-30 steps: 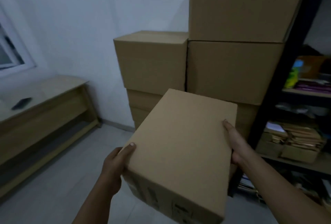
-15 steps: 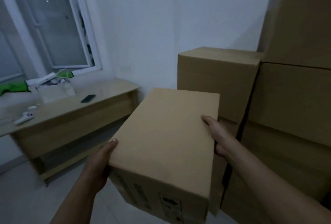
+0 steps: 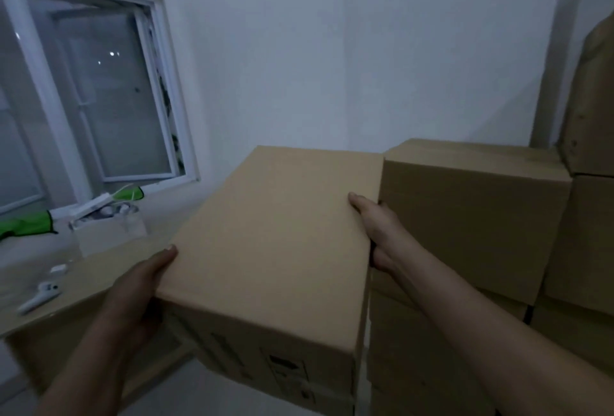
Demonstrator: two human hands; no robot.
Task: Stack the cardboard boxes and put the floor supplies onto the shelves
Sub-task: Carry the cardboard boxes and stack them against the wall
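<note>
Stacking looks partly done: a pile of cardboard boxes (image 3: 465, 216) already stands built, and one more carried box (image 3: 275, 243) is held in the air just left of that pile, not yet set down. The left hand (image 3: 139, 286) and right hand (image 3: 378, 229) grip its opposite sides, thumbs hooked over the top edge, fingers mostly hidden below. Placing it remains. Neither shelves nor floor supplies are in view, so that part cannot be judged.
</note>
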